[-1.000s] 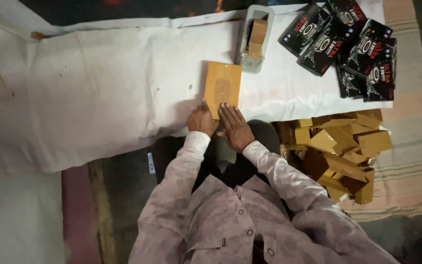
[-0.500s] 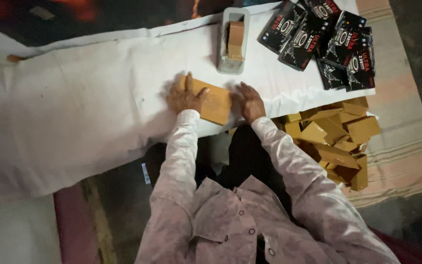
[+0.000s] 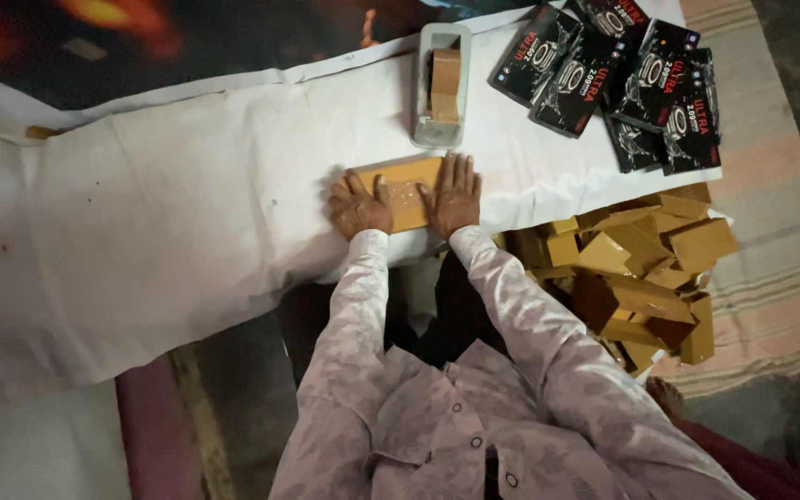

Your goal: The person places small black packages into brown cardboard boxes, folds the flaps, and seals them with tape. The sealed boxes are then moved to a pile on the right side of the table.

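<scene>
A white cloth [image 3: 187, 213] covers the tabletop beneath us, with striped matting [image 3: 770, 278] along its right edge. Our left hand [image 3: 360, 204] and right hand [image 3: 454, 193] lie flat, fingers spread and released, pressing a brown cardboard box [image 3: 404, 190] near the tabletop's near edge. Just beyond it stands a grey tape dispenser [image 3: 441, 88] holding a roll of brown tape [image 3: 445, 83]. Black printed packets [image 3: 618, 79] lie overlapped at the far right corner. A heap of brown cartons [image 3: 636, 268] sits off the near right edge.
</scene>
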